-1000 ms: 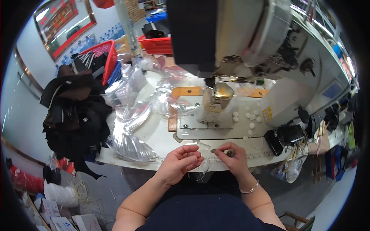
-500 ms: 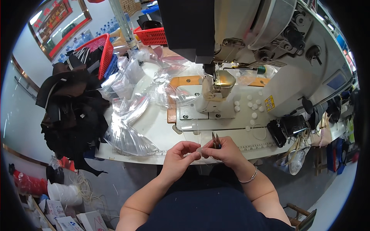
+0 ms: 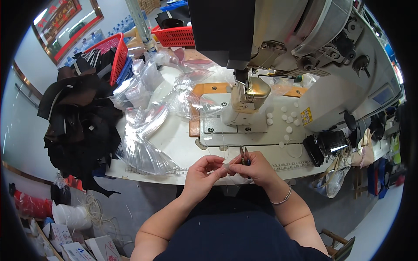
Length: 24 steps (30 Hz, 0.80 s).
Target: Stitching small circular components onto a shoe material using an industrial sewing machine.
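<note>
At the table's front edge, my left hand (image 3: 203, 175) is closed, its thumb and fingers pinching a small whitish disc (image 3: 226, 166). My right hand (image 3: 256, 170) meets it there, thumb and forefinger touching the same piece. Tucked in the right hand are thread snips (image 3: 244, 155), blades pointing up and away from me. A thin pale thread (image 3: 224, 147) runs near the fingertips toward the sewing machine (image 3: 248, 93) beyond. The fingers partly cover the disc. Several white round discs (image 3: 288, 129) lie on the machine bed to the right.
Clear plastic film (image 3: 143, 152) spreads over the table's left side, beside a heap of black fabric pieces (image 3: 82, 126). Red baskets (image 3: 119, 56) stand at the back left. A black motor-like part (image 3: 328, 142) sits at the right edge. A ruler strip (image 3: 287, 165) lines the front edge.
My view has shifted slightly, so the machine appears a little farther right. Both hands stay together at the small disc, with only slight finger movement.
</note>
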{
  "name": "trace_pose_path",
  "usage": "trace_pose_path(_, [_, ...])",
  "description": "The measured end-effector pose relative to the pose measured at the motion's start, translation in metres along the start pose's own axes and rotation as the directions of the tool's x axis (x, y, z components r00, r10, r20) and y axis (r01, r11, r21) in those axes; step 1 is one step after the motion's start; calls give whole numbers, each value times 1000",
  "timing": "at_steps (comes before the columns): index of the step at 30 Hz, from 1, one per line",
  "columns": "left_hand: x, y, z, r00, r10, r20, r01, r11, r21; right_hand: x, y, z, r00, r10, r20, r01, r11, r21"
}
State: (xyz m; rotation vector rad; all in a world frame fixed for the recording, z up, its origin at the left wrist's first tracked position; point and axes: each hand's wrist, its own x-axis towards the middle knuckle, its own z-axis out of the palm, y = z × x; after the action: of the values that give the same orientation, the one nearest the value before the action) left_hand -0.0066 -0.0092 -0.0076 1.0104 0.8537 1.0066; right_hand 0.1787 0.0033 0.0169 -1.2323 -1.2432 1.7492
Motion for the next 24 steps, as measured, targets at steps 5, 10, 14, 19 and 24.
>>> trace_pose_path(5, [1,2,1,1000,3,-4,-3,1000,26,1,-3,2,1000,-22,-1,22,1000,-1])
trace_pose_path(10, [1,0,0,1000,24,5,-24,999,26,1,-2,2,999,-36,1,36,999,-3])
trace_pose_path(14, [2,1,1,999,37,-15,-36,997,63,1,0,1,999,-51,6,52,999,-7])
trace_pose_path(19, [4,2,0,998,-3,-59,4,1000,17,-1,4,-4,1000,-5,19,5,1000,30])
trace_pose_path(24, [5,1,0,998,-21,-61,21,1000,-7,-1,8,-9,996,0,85,-9,994,110])
